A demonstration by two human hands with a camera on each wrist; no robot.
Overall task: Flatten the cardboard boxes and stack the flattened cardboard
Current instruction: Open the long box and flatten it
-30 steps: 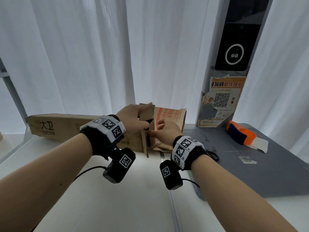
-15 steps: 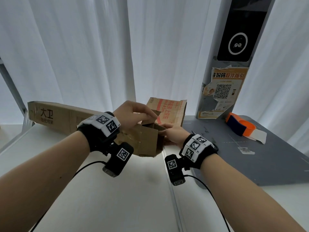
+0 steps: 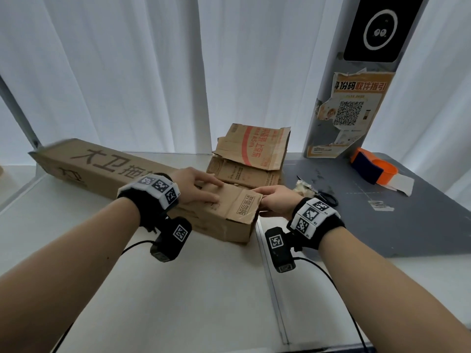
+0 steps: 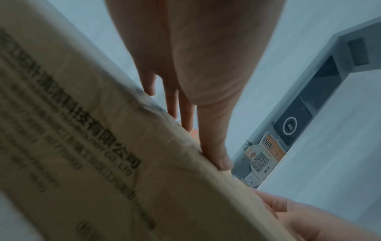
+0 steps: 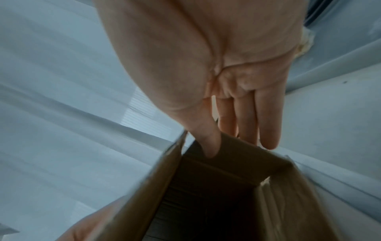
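A long brown cardboard box [image 3: 107, 169] with black print lies on the white table [image 3: 204, 289], running from the far left to the middle. My left hand [image 3: 198, 187] rests flat on its top near the right end, fingers straight. My right hand [image 3: 275, 200] pinches the edge of the box's open right end. In the right wrist view the thumb [image 5: 208, 143] is inside the open box [image 5: 226, 187] and the fingers [image 5: 268, 127] are outside. In the left wrist view the left fingers [image 4: 214, 146] press the box's top [image 4: 103, 163]. Flattened cardboard [image 3: 249, 159] with red print lies just behind.
A grey mat [image 3: 382, 225] covers the table's right side, with an orange tape dispenser [image 3: 374, 169], scissors [image 3: 328, 198] and a crumpled scrap [image 3: 303, 187] on it. A grey post [image 3: 349, 118] with a poster stands behind. White curtains hang along the back.
The long box's right end came down and nearer to me, and it now lies on the table. My left hand went from gripping its end to lying flat on top.
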